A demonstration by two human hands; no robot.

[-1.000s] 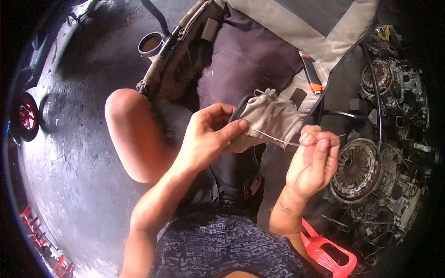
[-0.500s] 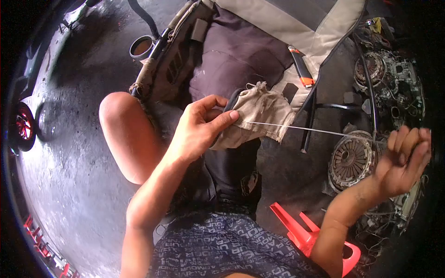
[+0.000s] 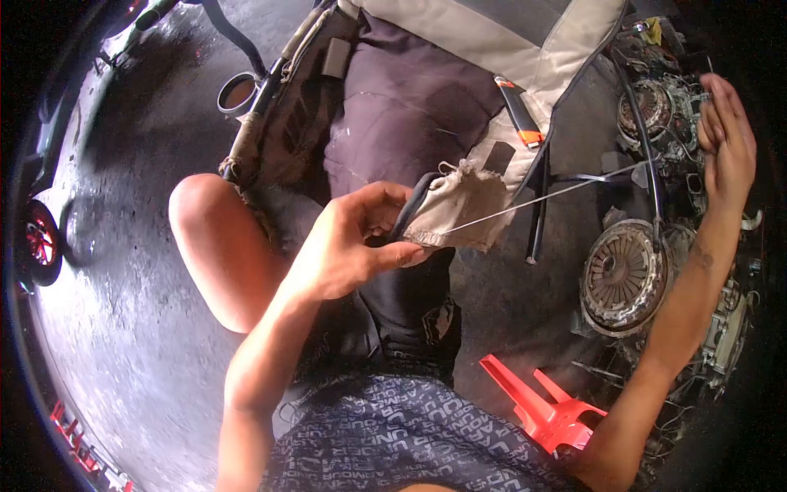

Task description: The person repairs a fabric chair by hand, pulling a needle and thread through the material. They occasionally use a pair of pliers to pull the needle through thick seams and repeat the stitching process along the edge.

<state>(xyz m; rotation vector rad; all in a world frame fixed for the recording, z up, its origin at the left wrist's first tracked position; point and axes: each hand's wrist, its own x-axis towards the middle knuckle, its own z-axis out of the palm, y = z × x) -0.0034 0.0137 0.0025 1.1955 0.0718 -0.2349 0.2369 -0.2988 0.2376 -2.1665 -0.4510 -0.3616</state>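
My left hand is closed on the frayed beige fabric flap of a seat cover, its thumb low along the dark-edged side. From the flap a taut white thread runs up and right toward my right hand. That hand is raised at the far right, fingers pinched together. A thin, needle-like sliver sticks up from its fingertips, too small to make out surely. An orange and black utility knife lies on the beige part of the seat cover, beyond the flap.
Round clutch parts and greasy engine parts lie on the right. A red plastic chair is near my right elbow. A black-rimmed cup-like ring is beside the seat frame. A wheel stands far left.
My right hand has swung up and away, so the thread now slants upward instead of lying nearly level. My left hand keeps its hold on the flap, its thumb slightly lower.
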